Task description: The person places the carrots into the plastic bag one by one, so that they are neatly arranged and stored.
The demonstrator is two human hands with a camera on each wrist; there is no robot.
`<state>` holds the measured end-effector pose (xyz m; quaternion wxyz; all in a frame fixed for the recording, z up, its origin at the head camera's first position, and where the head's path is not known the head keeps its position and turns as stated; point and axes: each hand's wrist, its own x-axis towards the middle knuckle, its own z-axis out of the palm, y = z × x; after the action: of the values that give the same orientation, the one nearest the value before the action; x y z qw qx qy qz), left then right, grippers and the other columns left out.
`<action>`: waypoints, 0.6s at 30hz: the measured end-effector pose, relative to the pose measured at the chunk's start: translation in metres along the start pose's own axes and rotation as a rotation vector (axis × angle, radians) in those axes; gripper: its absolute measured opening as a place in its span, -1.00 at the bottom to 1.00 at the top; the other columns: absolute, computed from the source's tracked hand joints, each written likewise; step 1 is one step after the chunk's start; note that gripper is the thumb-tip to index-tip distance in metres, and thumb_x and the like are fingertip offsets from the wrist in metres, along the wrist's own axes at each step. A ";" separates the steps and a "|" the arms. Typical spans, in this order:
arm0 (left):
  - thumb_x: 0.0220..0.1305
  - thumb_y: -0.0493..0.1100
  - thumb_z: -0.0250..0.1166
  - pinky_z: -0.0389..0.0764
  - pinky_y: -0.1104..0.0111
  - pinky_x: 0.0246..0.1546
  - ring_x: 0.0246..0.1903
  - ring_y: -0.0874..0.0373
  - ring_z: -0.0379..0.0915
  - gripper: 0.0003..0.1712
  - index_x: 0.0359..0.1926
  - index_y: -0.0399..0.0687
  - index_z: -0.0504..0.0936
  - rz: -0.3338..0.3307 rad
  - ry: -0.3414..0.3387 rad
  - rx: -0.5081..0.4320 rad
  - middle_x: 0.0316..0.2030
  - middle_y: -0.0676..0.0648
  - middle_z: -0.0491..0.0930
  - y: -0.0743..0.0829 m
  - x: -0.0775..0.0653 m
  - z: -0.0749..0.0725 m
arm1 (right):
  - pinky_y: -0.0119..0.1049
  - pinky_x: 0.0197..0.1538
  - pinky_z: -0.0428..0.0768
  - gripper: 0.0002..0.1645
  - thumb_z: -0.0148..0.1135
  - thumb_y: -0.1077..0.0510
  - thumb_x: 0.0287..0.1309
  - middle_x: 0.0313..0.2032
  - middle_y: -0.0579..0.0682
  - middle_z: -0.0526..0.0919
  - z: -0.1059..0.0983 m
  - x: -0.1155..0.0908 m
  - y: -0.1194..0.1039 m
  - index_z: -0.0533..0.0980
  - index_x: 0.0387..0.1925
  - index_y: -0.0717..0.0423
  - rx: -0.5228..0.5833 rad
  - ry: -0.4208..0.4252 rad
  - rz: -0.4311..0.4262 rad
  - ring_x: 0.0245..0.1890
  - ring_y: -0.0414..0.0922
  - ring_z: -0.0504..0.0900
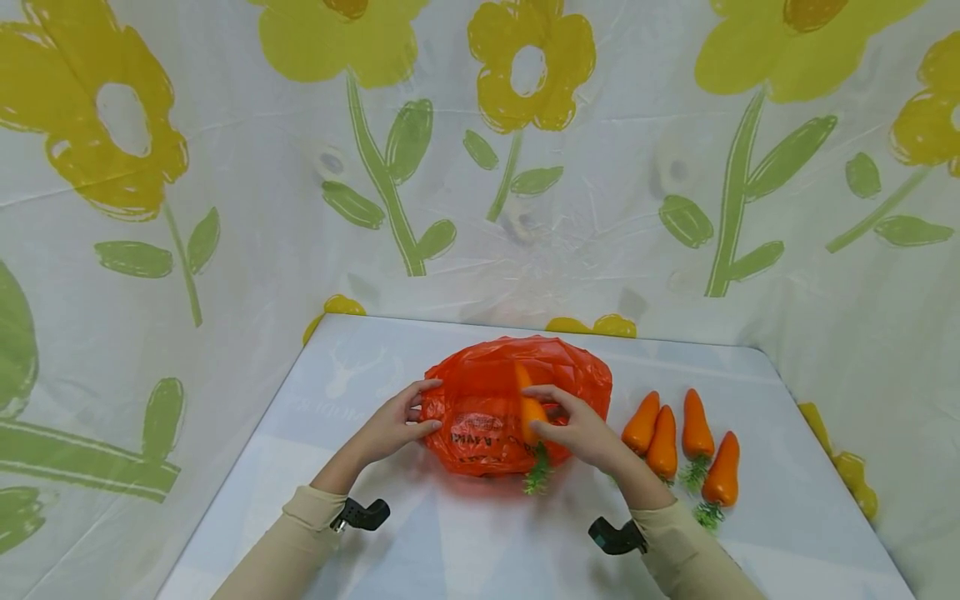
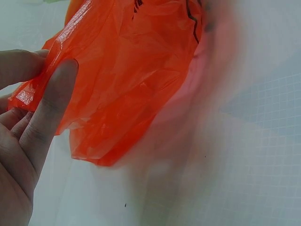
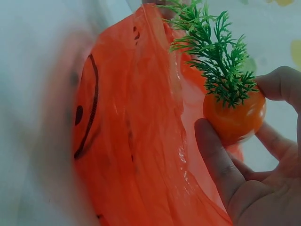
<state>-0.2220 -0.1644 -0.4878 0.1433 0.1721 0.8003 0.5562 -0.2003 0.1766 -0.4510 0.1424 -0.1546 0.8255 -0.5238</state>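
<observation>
A red plastic bag (image 1: 480, 400) with dark print stands at the middle of the table, its mouth spread open. My left hand (image 1: 397, 422) pinches the bag's left edge between thumb and fingers; the left wrist view shows the thumb lying over the red film (image 2: 127, 89). In my right hand (image 1: 581, 425) is an orange toy carrot (image 1: 531, 412), gripped by thumb and fingers at the bag's opening. Its pointed end tilts away into the mouth, and its green leafy top (image 3: 221, 61) points back toward me. The bag's inside is mostly hidden.
Several more carrots (image 1: 697, 425) lie on the white table (image 1: 495, 550) to the right of the bag, close by my right forearm. A flower-printed curtain (image 1: 615, 208) hangs behind the table and at both sides.
</observation>
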 end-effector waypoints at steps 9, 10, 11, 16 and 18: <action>0.34 -0.14 0.40 0.72 0.15 -0.08 0.12 -0.21 0.55 -0.21 0.49 -0.08 0.25 0.002 0.002 -0.005 0.29 -0.33 0.42 0.000 0.000 0.000 | -0.17 0.00 0.64 -0.42 0.33 0.00 0.34 0.25 0.08 0.48 0.005 0.006 0.002 0.45 0.34 -0.09 0.002 -0.009 -0.001 0.05 0.06 0.51; 0.34 -0.14 0.40 0.72 0.15 -0.08 0.12 -0.21 0.55 -0.21 0.49 -0.08 0.25 0.002 0.002 -0.005 0.29 -0.33 0.42 0.000 0.000 0.000 | -0.18 0.00 0.63 -0.42 0.33 0.01 0.34 0.25 0.09 0.48 0.005 0.007 0.002 0.45 0.34 -0.09 0.006 -0.011 -0.001 0.04 0.06 0.51; 0.34 -0.14 0.40 0.72 0.14 -0.08 0.12 -0.21 0.55 -0.21 0.49 -0.08 0.26 0.001 0.003 -0.003 0.29 -0.32 0.42 0.000 0.000 0.000 | -0.18 -0.01 0.63 -0.43 0.33 0.01 0.34 0.25 0.09 0.48 0.005 0.008 0.003 0.46 0.34 -0.09 0.010 -0.012 -0.001 0.03 0.06 0.51; 0.34 -0.12 0.40 0.72 0.14 -0.06 0.13 -0.20 0.54 -0.21 0.49 -0.05 0.27 0.001 0.004 0.004 0.30 -0.31 0.42 -0.001 0.000 0.001 | -0.18 -0.02 0.63 -0.43 0.32 0.00 0.33 0.23 0.10 0.49 0.008 0.013 0.004 0.47 0.33 -0.09 0.013 -0.005 0.017 0.02 0.05 0.49; 0.34 -0.11 0.40 0.71 0.14 -0.06 0.13 -0.20 0.54 -0.22 0.49 -0.04 0.26 0.002 0.003 0.006 0.31 -0.31 0.41 -0.002 0.000 0.001 | -0.15 -0.01 0.64 -0.43 0.32 0.01 0.33 0.24 0.11 0.49 0.009 0.015 0.003 0.47 0.33 -0.09 0.020 -0.001 0.027 0.03 0.05 0.49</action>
<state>-0.2221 -0.1638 -0.4899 0.1410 0.1728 0.8021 0.5541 -0.2113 0.1644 -0.4587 0.1516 -0.1423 0.8220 -0.5302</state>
